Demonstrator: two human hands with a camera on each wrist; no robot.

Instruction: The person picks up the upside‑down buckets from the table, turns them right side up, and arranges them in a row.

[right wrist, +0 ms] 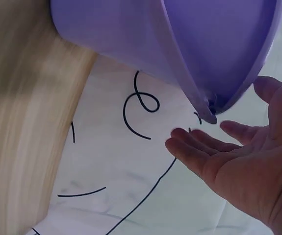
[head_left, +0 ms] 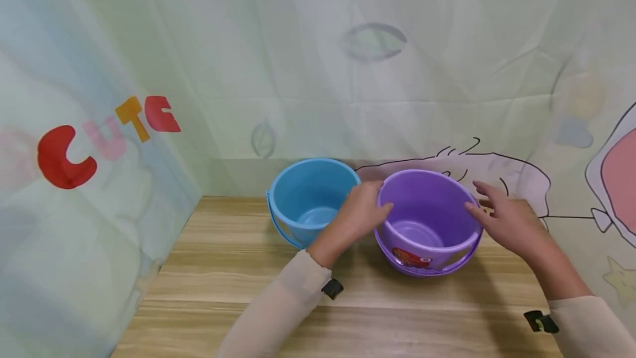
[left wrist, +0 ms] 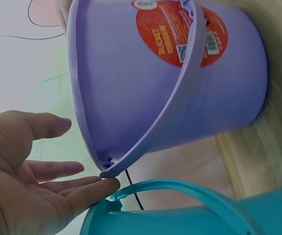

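A purple bucket [head_left: 422, 209] with a red label stands on the wooden table, its handle hanging down at the front. To its left is a blue bucket [head_left: 314, 192], handle lowered along its left side. My left hand [head_left: 365, 209] is between the two buckets at the purple one's left rim; in the left wrist view its fingers reach the handle joint [left wrist: 110, 169] while the thumb stands apart. On the other side, my right hand [head_left: 512, 222] is spread beside the purple rim, thumb tip right at the edge in the right wrist view, fingers extended below the handle's end.
The wooden table [head_left: 238, 291] ends against a printed cloth backdrop [head_left: 298, 59] behind the buckets. Another cloth side with the letters CUTE [head_left: 67, 156] hangs at the left. Dark bands [head_left: 333, 289] sit at both sleeve cuffs.
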